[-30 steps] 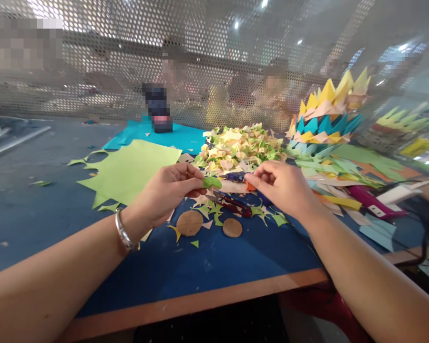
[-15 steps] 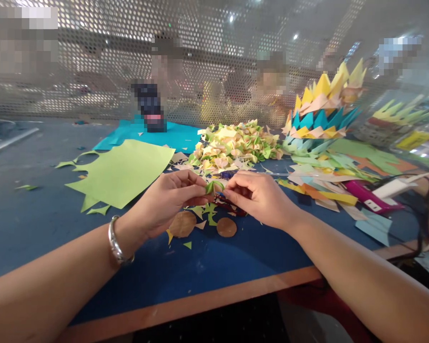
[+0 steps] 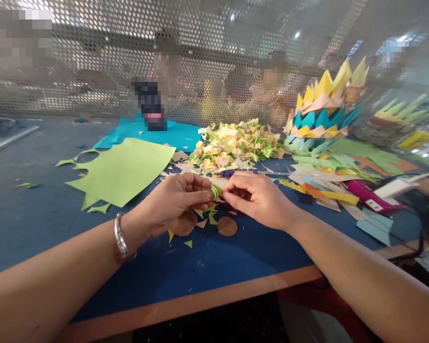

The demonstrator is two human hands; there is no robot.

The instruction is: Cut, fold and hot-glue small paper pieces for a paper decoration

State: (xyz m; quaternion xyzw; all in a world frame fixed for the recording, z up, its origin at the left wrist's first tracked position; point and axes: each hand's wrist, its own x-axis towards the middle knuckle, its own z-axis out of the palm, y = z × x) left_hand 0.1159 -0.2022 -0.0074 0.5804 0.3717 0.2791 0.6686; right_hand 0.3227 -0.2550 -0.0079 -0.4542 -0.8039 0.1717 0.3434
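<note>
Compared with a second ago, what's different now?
The right hand moved leftward to the left hand and took hold of the green paper piece, which now shows folded layers. The left hand kept its pinch. Unchanged: green sheet, scrap pile, brown discs.

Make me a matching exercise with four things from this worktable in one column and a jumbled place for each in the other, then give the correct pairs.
Things
1. Silver bangle
2. Turquoise paper sheet
3. Small green paper piece
4. Tiered pointed-paper ornament

Places
A. Standing to the right of the heap of paper pieces
B. Pinched in the fingertips of the left hand
C. Around the left wrist
D. Beyond the large light-green sheet

Pairs: 1-C, 2-D, 3-B, 4-A
</note>
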